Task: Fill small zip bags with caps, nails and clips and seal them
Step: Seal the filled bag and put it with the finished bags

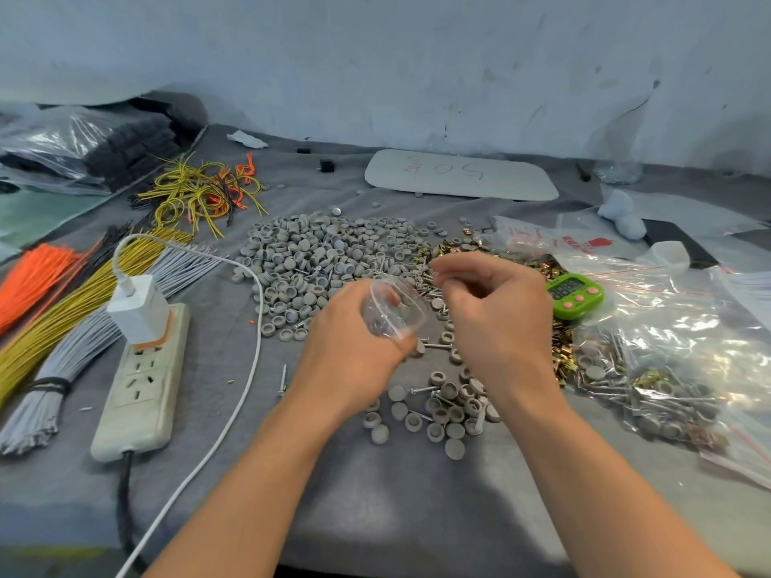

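The clear small zip bag [394,310] sits at frame centre, gripped by the left hand [350,352]. At 3 o'clock, the right hand [496,310] has curled fingers; whether they pinch anything cannot be told. The grey caps [308,260] lie at 11 o'clock.

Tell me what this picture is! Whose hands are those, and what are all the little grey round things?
There is no machine here. A person wears a camera on their head, so you look down at their own two hands. The left hand holds a small clear bag. The right hand is beside the bag's mouth with curled fingers. It is too blurry to tell whether it pinches anything. On the grey table lie a heap of grey caps, nails and shiny gold clips. You can also see a green timer, a white power strip, coloured wire bundles and a big clear bag with more caps and nails inside.
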Available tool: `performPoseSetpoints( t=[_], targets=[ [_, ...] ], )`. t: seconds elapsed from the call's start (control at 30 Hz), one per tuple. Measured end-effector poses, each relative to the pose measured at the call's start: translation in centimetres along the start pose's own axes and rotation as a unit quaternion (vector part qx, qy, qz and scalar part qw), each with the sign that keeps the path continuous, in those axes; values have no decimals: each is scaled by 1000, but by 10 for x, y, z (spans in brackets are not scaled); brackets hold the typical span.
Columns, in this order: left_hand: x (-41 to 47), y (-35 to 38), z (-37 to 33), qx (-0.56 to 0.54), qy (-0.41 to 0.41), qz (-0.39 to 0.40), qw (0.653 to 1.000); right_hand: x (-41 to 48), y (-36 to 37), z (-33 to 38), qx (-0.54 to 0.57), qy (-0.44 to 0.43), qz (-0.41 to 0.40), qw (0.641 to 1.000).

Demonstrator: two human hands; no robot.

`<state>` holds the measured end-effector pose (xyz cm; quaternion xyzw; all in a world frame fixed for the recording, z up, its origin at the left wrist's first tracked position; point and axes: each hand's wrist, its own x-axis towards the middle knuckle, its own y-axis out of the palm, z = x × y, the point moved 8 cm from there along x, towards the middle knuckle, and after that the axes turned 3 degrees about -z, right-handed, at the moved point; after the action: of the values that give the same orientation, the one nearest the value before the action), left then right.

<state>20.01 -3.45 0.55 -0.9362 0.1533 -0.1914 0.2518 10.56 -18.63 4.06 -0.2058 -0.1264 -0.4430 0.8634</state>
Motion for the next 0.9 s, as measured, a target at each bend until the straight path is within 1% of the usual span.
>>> performPoseSetpoints(
  t=[0.03,0.07,0.1,0.13,0.17,0.2,0.27,0.3,0.4,0.43,0.5,0.53,0.6,0.67,0.77,0.83,0.9],
  targets=[
    [0,0,2,-45,-25,3,999,2,-5,-5,-1,20,-17,1000],
    [0,1,3,-127,-62,11,990,3,-8,-11,-5,37,-24,999],
    [1,0,3,-220,-93,19,971,4,-9,-15,-14,48,-24,998],
    [2,-2,3,-308,-116,20,944,4,-9,-17,-26,54,-19,998],
    [5,-9,4,-358,-120,2,926,5,-7,-19,-43,57,-10,997],
    [7,-15,6,-379,-122,-25,917,6,-5,-20,-60,59,4,996],
    [10,-32,6,-300,-81,-118,943,5,-1,-23,-90,64,32,993],
    [7,-40,2,-267,-53,-163,948,6,0,-25,-102,67,40,992],
    [1,-50,-16,-229,28,-234,945,6,3,-31,-142,74,54,986],
    [0,-52,-17,-204,33,-242,948,6,5,-32,-152,75,62,984],
    [3,-51,-13,-218,8,-234,947,6,8,-34,-165,76,75,980],
    [5,-48,-13,-222,10,-229,948,6,8,-36,-180,77,85,977],
    [6,-44,-14,-215,14,-219,952,3,13,-39,-222,75,129,963],
    [7,-41,-10,-221,-16,-201,954,0,26,-41,-266,63,202,941],
    [10,-39,-5,-226,-20,-195,954,-6,43,-48,-345,49,291,891],
    [9,-38,2,-215,-45,-195,956,-3,47,-52,-397,38,308,864],
    [9,-38,7,-181,-65,-196,962,3,43,-53,-433,24,286,854]
  ],
)
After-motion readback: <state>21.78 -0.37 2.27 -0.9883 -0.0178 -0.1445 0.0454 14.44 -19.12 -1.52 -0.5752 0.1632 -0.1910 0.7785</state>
